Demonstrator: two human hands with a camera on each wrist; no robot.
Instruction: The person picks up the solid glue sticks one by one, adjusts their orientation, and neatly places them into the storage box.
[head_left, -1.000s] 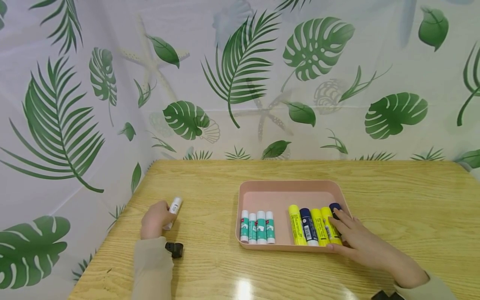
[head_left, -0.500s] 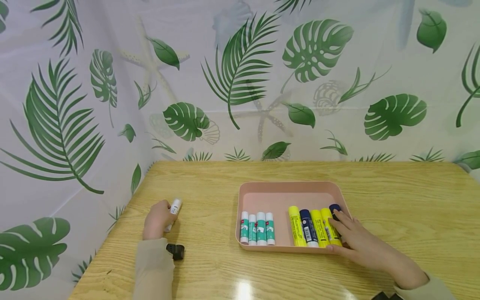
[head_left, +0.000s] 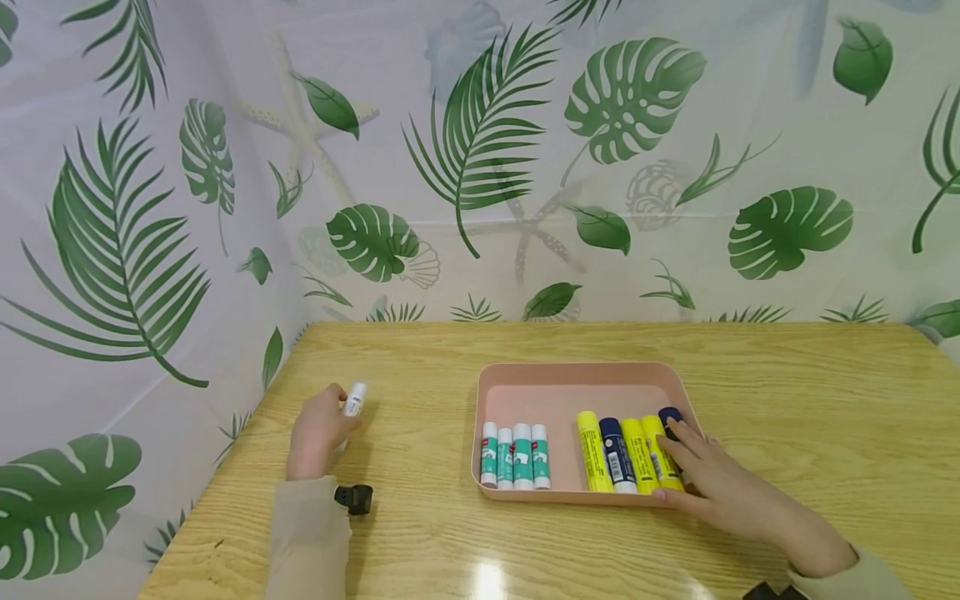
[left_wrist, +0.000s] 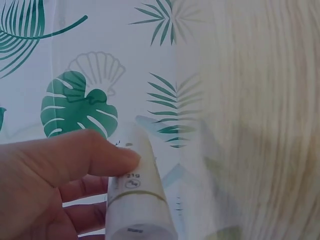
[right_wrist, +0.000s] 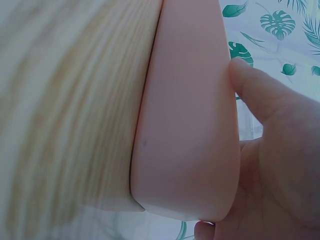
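My left hand (head_left: 318,429) grips a white glue stick (head_left: 356,398) above the left part of the table. In the left wrist view, the thumb lies along the glue stick (left_wrist: 137,200), with fingers behind it; small print marks its side. My right hand (head_left: 723,487) rests over the near right corner of a pink tray (head_left: 577,372), fingers extended. Its fingertips touch a dark blue-capped glue stick (head_left: 670,414), mostly hidden beneath them. The right wrist view has the thumb (right_wrist: 250,80) against the rim of the tray wall (right_wrist: 187,110).
Several green-and-white glue sticks (head_left: 522,457) stand side by side at the tray's left. Toward its right are yellow glue sticks (head_left: 595,452) and a navy one (head_left: 617,454). The wooden table (head_left: 420,533) meets a leaf-print cloth (head_left: 480,275) at the back and left.
My left hand has moved slightly up and away with the white glue stick, which has come up a little. My right hand and the tray stay in place.
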